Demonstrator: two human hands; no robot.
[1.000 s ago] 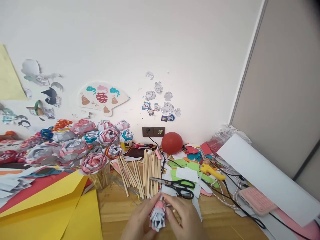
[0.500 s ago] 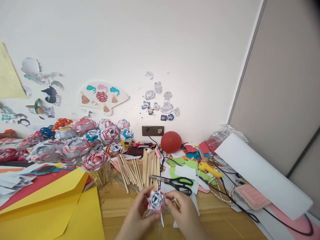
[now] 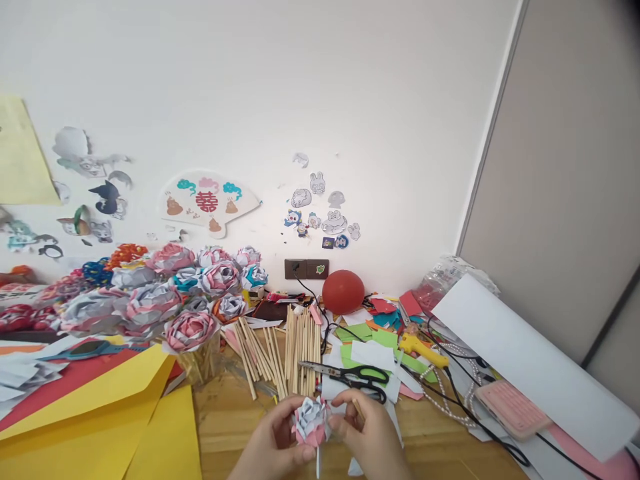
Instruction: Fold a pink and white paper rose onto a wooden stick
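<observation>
A small white and pink paper flower [image 3: 311, 421] is held low over the front of the wooden table. My left hand [image 3: 280, 437] is closed round its left side, with the thumb in front near its base. My right hand [image 3: 363, 430] pinches at the flower's right edge, its fingertips partly hidden. A tan, stick-like bit shows between the right fingers; I cannot make out what it is. A thin white strip hangs below the bloom. Just beyond the hands lie black and green scissors [image 3: 353, 377] and several wooden sticks [image 3: 303, 347].
Finished paper flowers [image 3: 193, 327] stand in a bunch at the left, behind yellow paper [image 3: 90, 427]. A red balloon [image 3: 343, 292] sits by the wall. On the right are a yellow glue gun [image 3: 423, 349], cables, a pink keyboard-like device [image 3: 513, 408] and a large white sheet [image 3: 535, 367].
The flower has tipped, so its pink side petals now face me more than its centre. Both hands stay on it. The camera view has tilted slightly upward.
</observation>
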